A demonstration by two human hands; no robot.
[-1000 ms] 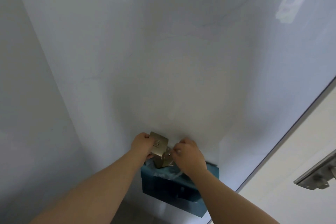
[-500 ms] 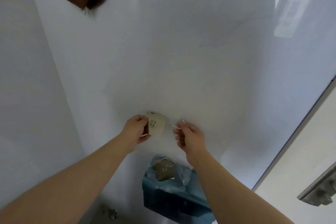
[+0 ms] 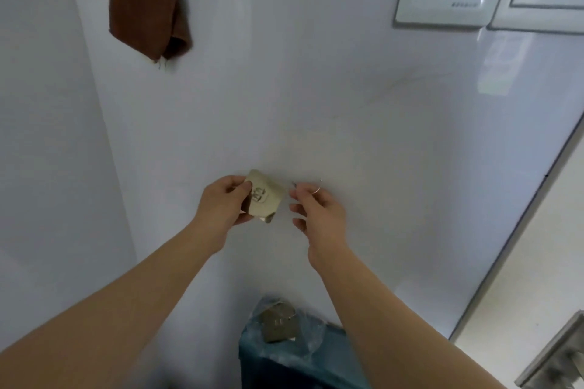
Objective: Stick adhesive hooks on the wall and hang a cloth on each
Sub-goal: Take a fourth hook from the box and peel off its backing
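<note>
Adhesive hook pad (image 3: pixel 264 196), beige and square, is being gripped at its left edge by the left hand (image 3: pixel 222 202), thumb curling over its face, in front of the white wall (image 3: pixel 316 88). Right hand (image 3: pixel 316 211) is pinching a thin wire hook (image 3: pixel 317 189) just beside the pad, its other fingers loosely spread. Brown cloth (image 3: pixel 145 3) is hanging at upper left. Second pad (image 3: pixel 279 324) is lying in a plastic bag (image 3: pixel 311 338) on a blue box (image 3: pixel 284 369).
</note>
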